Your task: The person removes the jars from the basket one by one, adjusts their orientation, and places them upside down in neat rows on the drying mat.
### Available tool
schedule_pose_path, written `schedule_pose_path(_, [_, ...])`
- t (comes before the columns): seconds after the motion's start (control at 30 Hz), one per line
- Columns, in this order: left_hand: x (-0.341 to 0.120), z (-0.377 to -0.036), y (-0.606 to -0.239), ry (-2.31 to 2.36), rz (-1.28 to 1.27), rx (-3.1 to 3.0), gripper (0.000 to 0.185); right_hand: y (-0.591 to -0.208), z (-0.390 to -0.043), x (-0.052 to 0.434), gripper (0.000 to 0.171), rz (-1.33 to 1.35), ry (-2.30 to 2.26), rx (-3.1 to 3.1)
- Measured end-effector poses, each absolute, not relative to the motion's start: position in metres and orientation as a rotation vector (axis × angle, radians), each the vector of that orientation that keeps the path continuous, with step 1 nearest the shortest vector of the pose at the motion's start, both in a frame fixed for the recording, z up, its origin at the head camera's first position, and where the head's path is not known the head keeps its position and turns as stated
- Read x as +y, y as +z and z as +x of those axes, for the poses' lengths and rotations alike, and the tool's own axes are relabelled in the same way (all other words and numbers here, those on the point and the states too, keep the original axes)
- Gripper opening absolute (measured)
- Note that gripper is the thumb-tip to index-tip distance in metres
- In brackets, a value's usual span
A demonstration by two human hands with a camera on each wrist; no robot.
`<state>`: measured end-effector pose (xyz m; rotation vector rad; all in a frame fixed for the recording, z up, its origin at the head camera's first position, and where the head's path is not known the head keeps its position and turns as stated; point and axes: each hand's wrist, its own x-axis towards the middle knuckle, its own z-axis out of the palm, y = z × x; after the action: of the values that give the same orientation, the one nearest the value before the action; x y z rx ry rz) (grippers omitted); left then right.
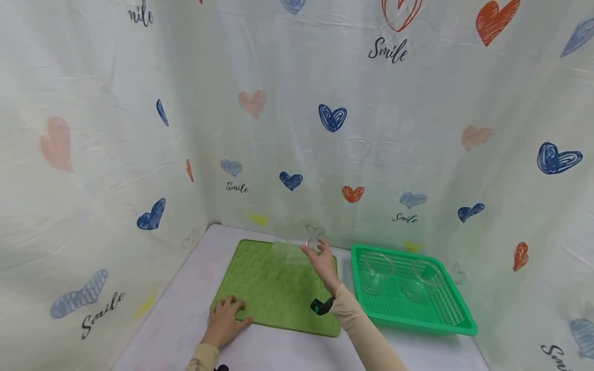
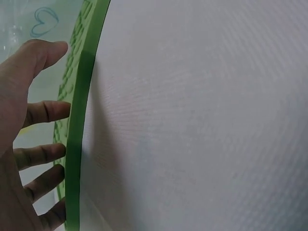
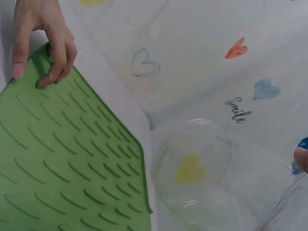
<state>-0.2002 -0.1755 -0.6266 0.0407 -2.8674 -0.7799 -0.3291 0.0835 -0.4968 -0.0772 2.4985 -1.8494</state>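
Holding a clear glass — right hand, left hand pressing green mat

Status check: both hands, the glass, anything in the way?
Left hand flat on the ridged green silicone mat, near corner. Right hand in a grip on a clear glass bowl above the mat's far edge. Landing spot unobstructed.
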Motion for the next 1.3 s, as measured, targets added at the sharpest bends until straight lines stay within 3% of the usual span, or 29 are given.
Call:
schedule_pose_path(0.2, [-0.175,-0.202,-0.628,-0.785,0.047,-2.886,0.040,-0.507,-0.339,0.053,0.087,-0.186,-1.768,2.620])
schedule_pose_path(0.43, [-0.175,-0.205,-0.628,-0.788,0.060,-2.887,0.036,-0.521,-0.343,0.022,0.068,-0.291,-1.828,2.649])
schedule_pose_path(0.73, [-0.176,-0.207,-0.627,-0.796,0.046,-2.870,0.033,-0.529,-0.351,-0.010,0.063,-0.413,-1.760,2.654])
schedule_pose_path(0.93, [-0.176,-0.205,-0.628,-0.802,0.043,-2.880,0.034,-0.538,-0.356,-0.027,0.051,-0.478,-1.712,2.708])
schedule_pose_path(1.3, [-0.178,-0.207,-0.629,-0.804,0.060,-2.882,0.032,-0.554,-0.356,-0.044,0.053,-0.596,-1.514,2.847])
